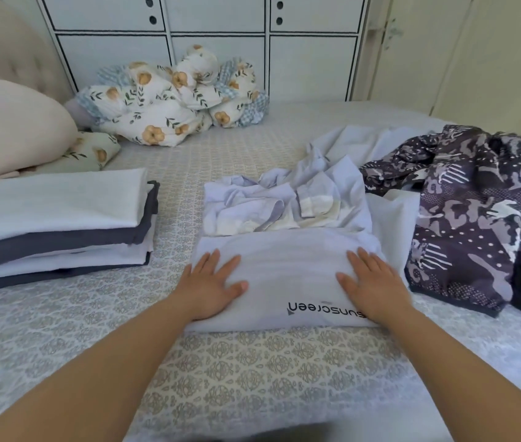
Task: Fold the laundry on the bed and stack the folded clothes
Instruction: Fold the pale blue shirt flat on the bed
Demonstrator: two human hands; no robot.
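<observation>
Most of what we see is the bed [252, 378], its patterned cover running from the near edge to the white cabinet [214, 46] along the far wall. At far left a pale pillow [7, 129] leans by the headboard, and beside it a floral quilt [173, 100] is bunched against the cabinet. On the right a dark patterned garment [476, 212] sprawls unfolded, touching the loose pale laundry in the middle. On the left, well apart from that heap, sits the stack of folded clothes [55, 224], white and dark grey layers alternating, a white piece on top. Between them lies a crumpled pale shirt [284, 202], its near edge tucked under the white folded garment [288, 275] that we are working on; black lettering shows upside down near its right near corner. Our left hand [211, 282] lies flat on the garment's left end, fingers straight and spread, pressing down and gripping nothing. Our right hand [374, 282] lies flat on its right end in the same way, fingers extended, palm down, partly covering the lettering
</observation>
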